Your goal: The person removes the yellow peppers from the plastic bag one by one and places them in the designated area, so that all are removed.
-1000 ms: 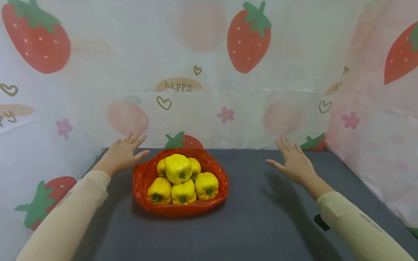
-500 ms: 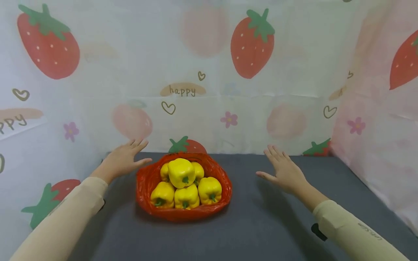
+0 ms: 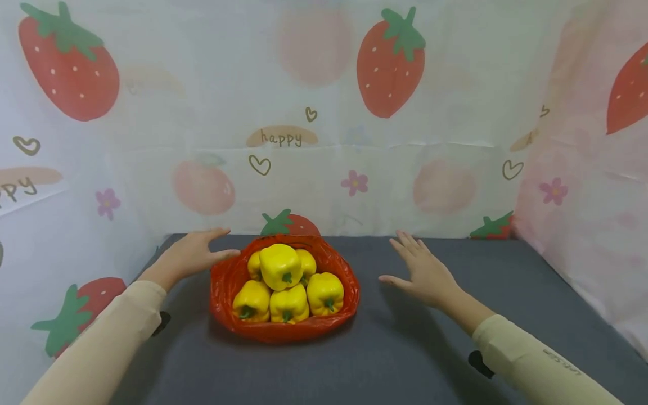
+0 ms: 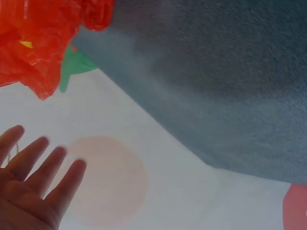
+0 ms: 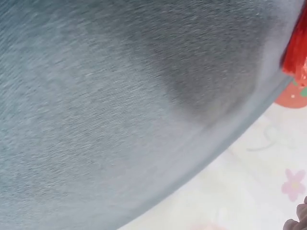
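A red plastic bag point(image 3: 283, 333) with its mouth spread wide stands on the grey table, left of centre in the head view. Several yellow bell peppers are piled inside, one yellow bell pepper point(image 3: 280, 266) on top of the others. My left hand point(image 3: 187, 257) is raised at the bag's left side, fingers extended, thumb tip close to the rim. On the other side my right hand point(image 3: 425, 274) hovers over the table with spread fingers, apart from the bag. Both hands hold nothing. In the left wrist view the fingers point(image 4: 41, 163) are straight, below the red bag point(image 4: 33, 43).
A grey cloth covers the table point(image 3: 324, 374). Behind it hangs a white curtain point(image 3: 385, 157) printed with strawberries, and similar printed sheets enclose the left and right sides. Dark shadows of both arms fall on the cloth.
My right hand has moved left toward the bag. The left hand has turned and sunk slightly near the bag's left rim. The bag and peppers stay in place; the head view has shifted a little.
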{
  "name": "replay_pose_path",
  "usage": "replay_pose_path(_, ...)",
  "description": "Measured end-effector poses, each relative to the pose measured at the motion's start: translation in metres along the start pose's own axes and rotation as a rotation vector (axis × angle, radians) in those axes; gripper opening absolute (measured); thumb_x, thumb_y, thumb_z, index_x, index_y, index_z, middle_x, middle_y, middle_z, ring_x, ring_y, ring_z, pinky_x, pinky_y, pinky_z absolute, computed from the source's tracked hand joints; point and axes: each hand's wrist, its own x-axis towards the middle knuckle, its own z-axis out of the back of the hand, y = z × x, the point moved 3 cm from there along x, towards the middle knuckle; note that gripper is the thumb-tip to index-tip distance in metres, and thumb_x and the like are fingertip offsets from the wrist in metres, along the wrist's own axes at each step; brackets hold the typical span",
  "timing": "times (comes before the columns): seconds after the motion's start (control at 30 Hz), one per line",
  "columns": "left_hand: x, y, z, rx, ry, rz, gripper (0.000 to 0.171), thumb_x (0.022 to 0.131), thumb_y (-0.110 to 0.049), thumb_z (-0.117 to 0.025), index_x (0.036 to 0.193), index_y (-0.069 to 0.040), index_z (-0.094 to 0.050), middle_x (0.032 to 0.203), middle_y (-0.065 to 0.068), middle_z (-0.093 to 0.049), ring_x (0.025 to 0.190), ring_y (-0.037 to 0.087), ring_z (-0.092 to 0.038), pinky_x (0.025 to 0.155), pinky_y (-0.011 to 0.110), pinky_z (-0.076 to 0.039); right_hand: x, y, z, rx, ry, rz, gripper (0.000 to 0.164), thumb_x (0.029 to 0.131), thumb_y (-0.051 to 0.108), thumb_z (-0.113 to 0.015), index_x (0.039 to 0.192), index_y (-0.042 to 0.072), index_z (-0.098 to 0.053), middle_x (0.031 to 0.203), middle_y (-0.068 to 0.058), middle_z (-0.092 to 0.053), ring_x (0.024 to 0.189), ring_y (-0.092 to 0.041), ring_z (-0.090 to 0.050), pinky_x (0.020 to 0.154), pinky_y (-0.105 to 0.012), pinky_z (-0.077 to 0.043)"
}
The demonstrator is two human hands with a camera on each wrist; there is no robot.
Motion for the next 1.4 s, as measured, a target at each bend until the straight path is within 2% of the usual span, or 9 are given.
replay_pose_path(0.13,-0.002,0.002,-0.002,-0.065,0.028,0.028,0.085,0.091,-0.066,-0.054,0.150,-0.005,-0.043,0.149,0.027,-0.046,0.136,0.048,-0.043,0.108,0.066,-0.038,0.002,0.008,0.000,0.023,-0.003,-0.018,0.089,0.089,0.053,-0.067,0.154,0.002,-0.033,0.165,-0.017,-0.021,0.153,-0.037,-0.020,0.122,-0.056,-0.020)
replay_pose_path(0.37,-0.005,0.005,-0.007,-0.166,0.077,0.068,0.085,0.092,-0.065,-0.054,0.150,-0.004,-0.043,0.149,0.025,-0.047,0.129,0.044,-0.054,0.100,0.058,-0.050,0.006,0.018,-0.002,0.119,0.009,-0.073,0.090,0.090,0.055,-0.064,0.155,0.003,-0.030,0.166,-0.017,-0.018,0.150,-0.044,-0.023,0.118,-0.061,-0.025)
replay_pose_path(0.63,-0.011,0.007,-0.012,-0.234,0.108,0.123,0.086,0.091,-0.066,-0.053,0.150,-0.004,-0.041,0.150,0.026,-0.046,0.133,0.045,-0.049,0.102,0.058,-0.049,0.003,0.028,-0.010,0.206,0.035,-0.114,0.090,0.090,0.052,-0.066,0.157,0.006,-0.027,0.167,-0.016,-0.015,0.148,-0.047,-0.024,0.113,-0.065,-0.031)
replay_pose_path(0.73,-0.013,0.008,-0.012,-0.266,0.115,0.140,0.086,0.091,-0.065,-0.054,0.151,-0.005,-0.041,0.150,0.026,-0.046,0.126,0.043,-0.055,0.099,0.055,-0.052,0.003,0.032,-0.013,0.217,0.043,-0.125,0.092,0.090,0.056,-0.065,0.158,0.008,-0.026,0.167,-0.014,-0.015,0.149,-0.045,-0.025,0.112,-0.066,-0.033)
replay_pose_path(0.87,-0.015,0.010,-0.012,-0.301,0.117,0.137,0.084,0.092,-0.063,-0.056,0.151,-0.005,-0.040,0.150,0.026,-0.046,0.116,0.039,-0.063,0.091,0.046,-0.057,0.003,0.035,-0.016,0.233,0.053,-0.139,0.094,0.089,0.060,-0.063,0.158,0.010,-0.025,0.168,-0.011,-0.014,0.150,-0.042,-0.025,0.111,-0.065,-0.034)
replay_pose_path(1.07,-0.016,0.012,-0.013,-0.326,0.110,0.114,0.083,0.092,-0.059,-0.060,0.151,-0.004,-0.040,0.148,0.027,-0.047,0.121,0.040,-0.060,0.086,0.042,-0.059,0.001,0.041,-0.020,0.262,0.062,-0.146,0.093,0.088,0.059,-0.064,0.157,0.009,-0.027,0.167,-0.011,-0.016,0.150,-0.038,-0.027,0.111,-0.063,-0.036)
replay_pose_path(1.23,-0.019,0.013,-0.018,-0.357,0.111,0.130,0.083,0.091,-0.054,-0.064,0.151,-0.004,-0.039,0.148,0.029,-0.045,0.105,0.035,-0.067,0.074,0.035,-0.060,-0.001,0.049,-0.024,0.266,0.064,-0.134,0.093,0.087,0.060,-0.065,0.157,0.008,-0.029,0.166,-0.012,-0.020,0.150,-0.036,-0.029,0.111,-0.061,-0.038)
replay_pose_path(1.33,-0.020,0.013,-0.019,-0.372,0.103,0.141,0.082,0.091,-0.052,-0.066,0.151,-0.003,-0.038,0.148,0.029,-0.045,0.099,0.033,-0.069,0.073,0.034,-0.060,-0.001,0.055,-0.025,0.287,0.060,-0.127,0.093,0.087,0.060,-0.065,0.156,0.008,-0.030,0.166,-0.011,-0.021,0.150,-0.036,-0.030,0.112,-0.061,-0.037)
replay_pose_path(1.4,-0.021,0.013,-0.021,-0.382,0.098,0.140,0.082,0.091,-0.051,-0.066,0.151,-0.002,-0.038,0.148,0.030,-0.045,0.101,0.034,-0.069,0.074,0.036,-0.061,0.000,0.058,-0.025,0.303,0.056,-0.127,0.093,0.087,0.060,-0.066,0.156,0.009,-0.030,0.166,-0.010,-0.022,0.150,-0.036,-0.030,0.112,-0.061,-0.037)
